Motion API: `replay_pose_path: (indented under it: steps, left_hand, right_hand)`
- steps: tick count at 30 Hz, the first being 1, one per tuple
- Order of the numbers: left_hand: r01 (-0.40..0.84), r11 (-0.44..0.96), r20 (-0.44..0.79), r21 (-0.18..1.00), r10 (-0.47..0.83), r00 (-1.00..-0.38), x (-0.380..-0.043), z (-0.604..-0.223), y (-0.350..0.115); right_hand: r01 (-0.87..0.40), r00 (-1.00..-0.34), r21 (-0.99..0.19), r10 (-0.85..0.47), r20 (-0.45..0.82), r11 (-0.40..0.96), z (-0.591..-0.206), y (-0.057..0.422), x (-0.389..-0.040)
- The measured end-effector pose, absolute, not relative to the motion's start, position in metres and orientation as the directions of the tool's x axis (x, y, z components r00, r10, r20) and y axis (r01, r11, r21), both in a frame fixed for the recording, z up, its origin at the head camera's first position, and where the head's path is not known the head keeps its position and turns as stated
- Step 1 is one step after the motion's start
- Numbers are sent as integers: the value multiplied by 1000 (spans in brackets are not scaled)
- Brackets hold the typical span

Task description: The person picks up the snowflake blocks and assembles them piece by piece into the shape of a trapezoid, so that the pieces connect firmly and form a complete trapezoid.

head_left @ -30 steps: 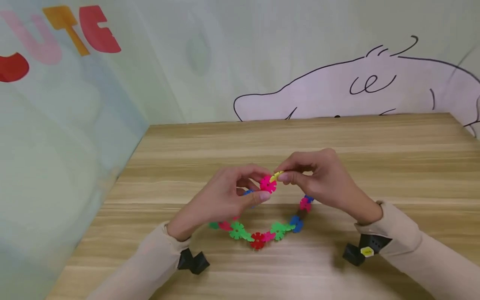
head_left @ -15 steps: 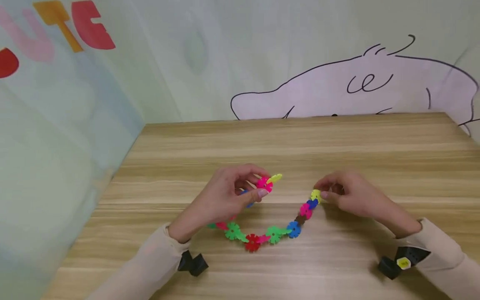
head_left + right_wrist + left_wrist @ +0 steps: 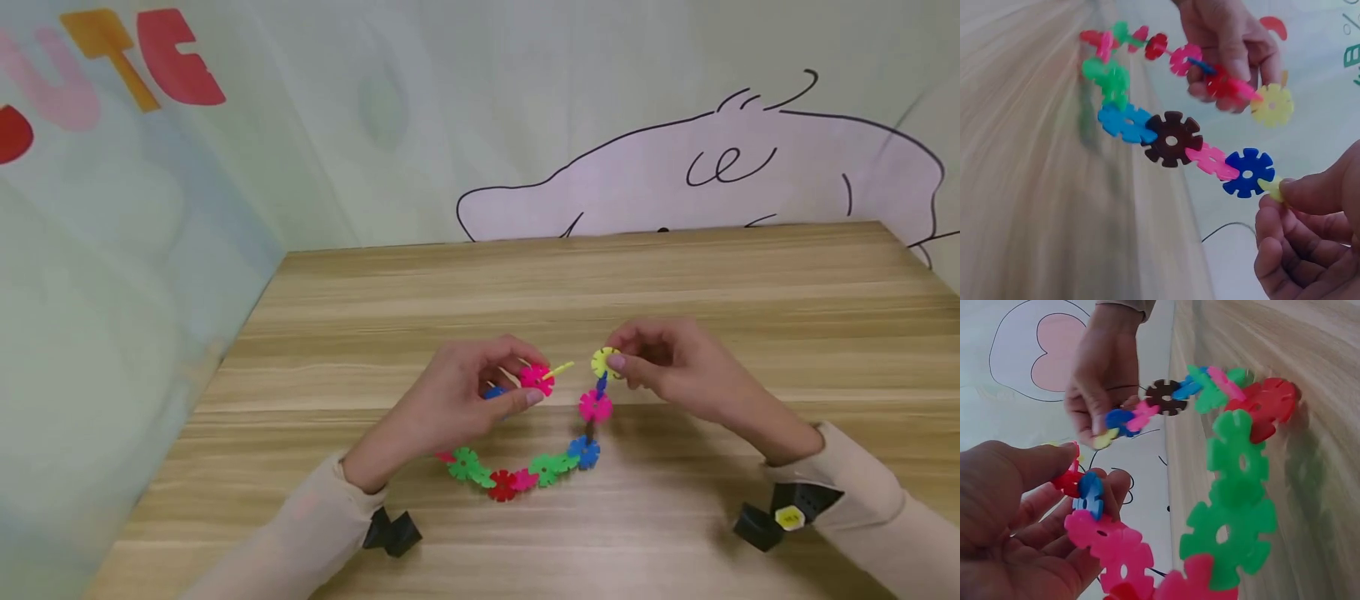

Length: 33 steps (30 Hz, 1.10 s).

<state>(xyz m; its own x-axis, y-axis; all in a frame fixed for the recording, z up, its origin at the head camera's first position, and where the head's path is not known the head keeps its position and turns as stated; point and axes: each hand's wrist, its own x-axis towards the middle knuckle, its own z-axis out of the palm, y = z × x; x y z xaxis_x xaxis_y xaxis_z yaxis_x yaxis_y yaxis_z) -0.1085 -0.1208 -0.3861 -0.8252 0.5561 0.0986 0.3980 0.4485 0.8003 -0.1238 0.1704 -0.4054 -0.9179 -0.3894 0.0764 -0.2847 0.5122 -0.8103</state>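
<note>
A chain of colourful plastic snowflake discs hangs in a loop between both hands, its low middle, with a red disc [image 3: 503, 485], down by the tabletop. My left hand [image 3: 463, 396] pinches a pink snowflake disc [image 3: 534, 381] near one end of the chain; a yellow disc [image 3: 1272, 105] juts out past it. Between thumb and fingers, my right hand [image 3: 686, 367] holds the yellow snowflake disc [image 3: 603, 362] at the other end. A dark blue disc [image 3: 1247, 173] joins on below that one. A small gap separates the two yellow discs. Left-hand fingers hide part of the chain in the head view.
The wood-grain table [image 3: 420, 300] runs back to a wall [image 3: 337, 125] printed with a cartoon animal and coloured letters. Black wrist cameras sit on both wrists, the right one [image 3: 761, 525] low over the table.
My right hand has let go of the yellow disc by the pink one, moved right to the chain's other yellow end disc, and raised it back leftward. The left hand stays nearly in place.
</note>
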Motion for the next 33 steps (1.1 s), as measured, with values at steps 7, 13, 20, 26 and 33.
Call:
replay_pose_path:
  steps: [7, 13, 20, 26, 33]
  left_hand:
    - [448, 447, 130, 774, 580, -804, -107, -385, -117]
    - [450, 465, 125, 762, 576, -808, -105, -383, -115]
    - [460, 473, 133, 751, 574, -808, -104, -381, -111]
    - [514, 507, 181, 692, 567, -804, -108, -380, -102]
    - [442, 559, 96, 701, 541, -836, -112, -378, -94]
  right_hand:
    - [-309, -913, -841, -385, 132, 445, -388, 163, -117]
    - [-323, -909, -853, -385, 159, 411, -383, 158, -111]
    - [-358, -900, -843, -390, 196, 401, -383, 153, -111]
    - [-329, -910, -859, -375, 178, 392, -388, 154, -115]
    - [-222, -920, -920, -383, 87, 324, -394, 158, -127]
